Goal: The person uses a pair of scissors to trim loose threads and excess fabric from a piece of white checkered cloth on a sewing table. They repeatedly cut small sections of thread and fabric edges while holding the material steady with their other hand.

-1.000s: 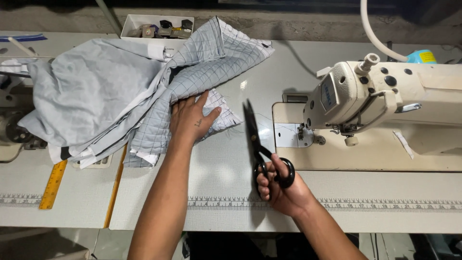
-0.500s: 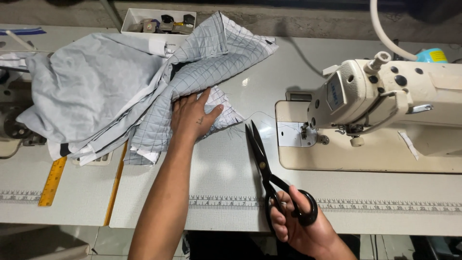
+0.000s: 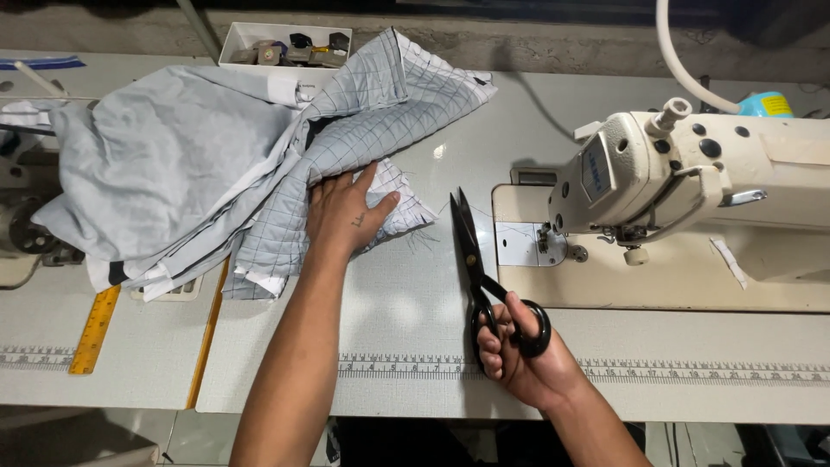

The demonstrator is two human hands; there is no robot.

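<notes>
blue label plate (image 3: 594,169) on sewing machine (image 3: 692,173) – small, rectangular

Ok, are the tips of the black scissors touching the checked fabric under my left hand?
Apart. The head view shows bare table between the scissors tips and the checked fabric edge.

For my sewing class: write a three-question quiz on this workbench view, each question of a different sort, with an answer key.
1. True or false: the right hand holds the black scissors with the blades pointing away from the person.
2. What does the left hand rest on? A) the sewing machine B) the checked grey fabric C) the yellow ruler
3. Fill in: the small tray of oddments sits at the table's ____ edge.

Key: 1 true; 2 B; 3 far.
</notes>
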